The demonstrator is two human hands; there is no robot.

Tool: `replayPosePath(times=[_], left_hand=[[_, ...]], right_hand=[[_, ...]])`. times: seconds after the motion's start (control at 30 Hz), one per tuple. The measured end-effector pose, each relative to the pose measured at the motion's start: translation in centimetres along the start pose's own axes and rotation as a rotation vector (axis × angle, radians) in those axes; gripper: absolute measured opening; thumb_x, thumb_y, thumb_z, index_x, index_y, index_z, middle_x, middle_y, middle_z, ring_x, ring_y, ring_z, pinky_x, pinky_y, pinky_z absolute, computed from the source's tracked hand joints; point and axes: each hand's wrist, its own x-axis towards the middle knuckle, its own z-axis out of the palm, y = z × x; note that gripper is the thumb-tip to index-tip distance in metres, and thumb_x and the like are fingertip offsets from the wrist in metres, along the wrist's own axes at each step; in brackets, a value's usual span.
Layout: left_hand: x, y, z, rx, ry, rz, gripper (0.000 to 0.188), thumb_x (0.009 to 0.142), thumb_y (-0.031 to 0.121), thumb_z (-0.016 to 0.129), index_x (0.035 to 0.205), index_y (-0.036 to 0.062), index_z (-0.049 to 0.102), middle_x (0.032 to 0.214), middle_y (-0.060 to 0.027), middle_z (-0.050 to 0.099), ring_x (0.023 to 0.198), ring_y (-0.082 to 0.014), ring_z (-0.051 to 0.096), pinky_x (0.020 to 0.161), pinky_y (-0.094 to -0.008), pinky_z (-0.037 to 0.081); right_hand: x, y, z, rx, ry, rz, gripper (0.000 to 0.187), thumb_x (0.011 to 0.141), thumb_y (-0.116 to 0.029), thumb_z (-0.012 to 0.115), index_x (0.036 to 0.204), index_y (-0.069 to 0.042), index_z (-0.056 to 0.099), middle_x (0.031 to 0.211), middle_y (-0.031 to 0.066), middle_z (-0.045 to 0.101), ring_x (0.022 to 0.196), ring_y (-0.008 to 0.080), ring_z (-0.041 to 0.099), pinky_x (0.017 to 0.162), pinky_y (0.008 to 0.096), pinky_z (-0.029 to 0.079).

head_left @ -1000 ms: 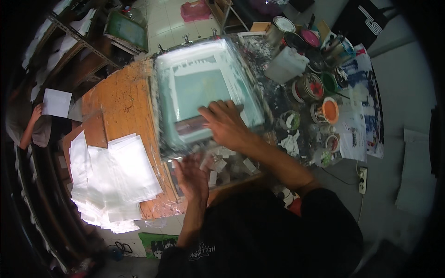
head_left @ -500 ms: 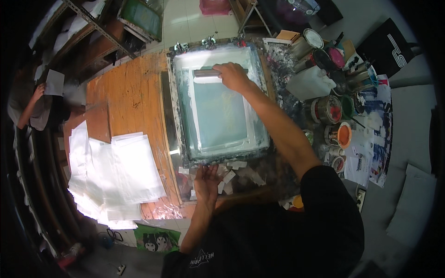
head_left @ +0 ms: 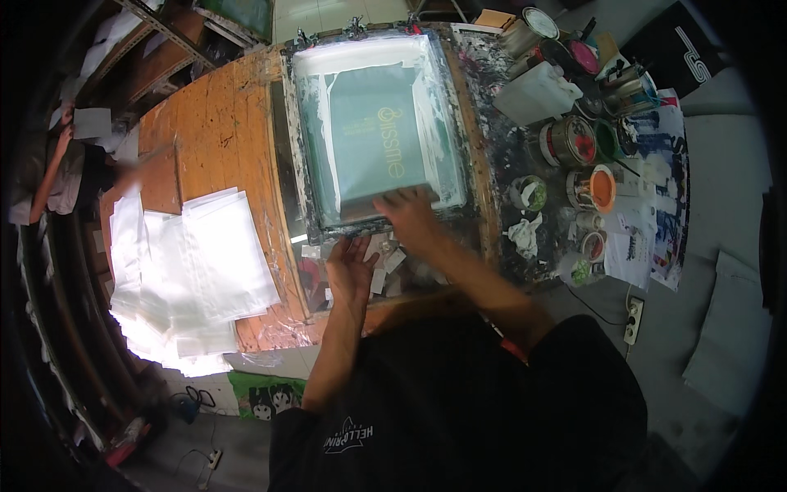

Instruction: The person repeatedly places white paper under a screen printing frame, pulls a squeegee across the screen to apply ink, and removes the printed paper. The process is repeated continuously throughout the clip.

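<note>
In front of me lies a screen-printing frame (head_left: pixel 314 184) with a pale green mesh and white ink along its sides. Yellowish lettering shows in the mesh. My right hand (head_left: pixel 407 215) is closed round a squeegee (head_left: pixel 366 207), which lies across the near end of the mesh, slightly tilted. My left hand (head_left: pixel 351 266) is palm up at the frame's near edge. Its fingers are apart and slightly bent, with the tips against or just under the rim. Whether they bear any of the frame's weight cannot be seen.
White sheets (head_left: pixel 213 262) are piled on the wooden table (head_left: pixel 229 123) at left. Clamps (head_left: pixel 356 29) line the frame's far edge. Ink cans (head_left: pixel 574 141) and a white jug (head_left: pixel 537 94) crowd the right side. Another person's hand (head_left: pixel 65 119) holds a sheet at far left.
My right hand has drawn the squeegee from the far end of the mesh to the near end, uncovering the lettering. My left hand stays by the near rim. The whole view has shifted.
</note>
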Motion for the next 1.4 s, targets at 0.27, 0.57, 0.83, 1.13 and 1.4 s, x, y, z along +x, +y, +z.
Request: replayPosePath(times=[0.27, 0.57, 0.83, 1.13, 1.4], left_hand=[[-1.7, 0.9, -0.5, -0.067, -0.094, -0.063, 0.033, 0.098, 0.030, 0.059, 0.122, 0.0076, 0.054, 0.124, -0.0124, 0.058, 0.133, -0.0303, 0.052, 0.110, -0.0581, 0.033], [-6.4, 9.9, 9.7, 0.024, -0.632, 0.393, 0.028, 0.096, 0.019, 0.064, 0.119, 0.0025, 0.061, 0.115, -0.0147, 0.069, 0.116, -0.0312, 0.064, 0.108, -0.0487, 0.046], [22.2, 13.6, 12.5, 1.189, -0.078, 1.491, 0.021, 0.093, 0.012, 0.064, 0.110, 0.0012, 0.071, 0.107, -0.0181, 0.072, 0.099, -0.0355, 0.069, 0.088, -0.0398, 0.052], [15.1, 12.6, 13.6, 1.196, -0.068, 1.081, 0.020, 0.096, 0.015, 0.064, 0.106, -0.0006, 0.072, 0.081, -0.0186, 0.073, 0.062, -0.0180, 0.068, 0.058, -0.0333, 0.053], [13.6, 34.1, -9.8, 0.841, 0.591, 1.159, 0.039, 0.098, 0.015, 0.061, 0.128, -0.0103, 0.059, 0.085, -0.0195, 0.075, 0.059, -0.0226, 0.071, 0.059, -0.0323, 0.060]], right_hand=[[0.5, -1.2, -4.7, 0.064, 0.031, -0.056, 0.040, 0.077, -0.007, 0.065, 0.118, -0.006, 0.065, 0.091, 0.0114, 0.066, 0.091, 0.0301, 0.061, 0.083, 0.0431, 0.041], [12.1, -1.3, -17.6, -0.054, 0.473, -0.227, 0.044, 0.094, -0.049, 0.067, 0.090, -0.005, 0.069, 0.060, 0.0112, 0.060, 0.050, 0.0243, 0.060, 0.052, 0.0401, 0.049], [22.1, -1.0, -26.9, -0.099, 0.102, -0.103, 0.045, 0.093, -0.046, 0.065, 0.089, -0.002, 0.074, 0.061, 0.0113, 0.060, 0.057, 0.0210, 0.059, 0.053, 0.0371, 0.047], [24.6, 0.2, -30.6, 0.003, 0.053, 0.068, 0.045, 0.102, -0.039, 0.062, 0.077, -0.002, 0.070, 0.052, -0.0010, 0.045, 0.046, 0.0076, 0.039, 0.043, 0.0263, 0.036], [26.9, 1.4, -30.3, 0.001, 0.117, 0.004, 0.052, 0.096, -0.053, 0.064, 0.096, -0.002, 0.074, 0.081, 0.0127, 0.071, 0.075, 0.0206, 0.065, 0.075, 0.0349, 0.050]])
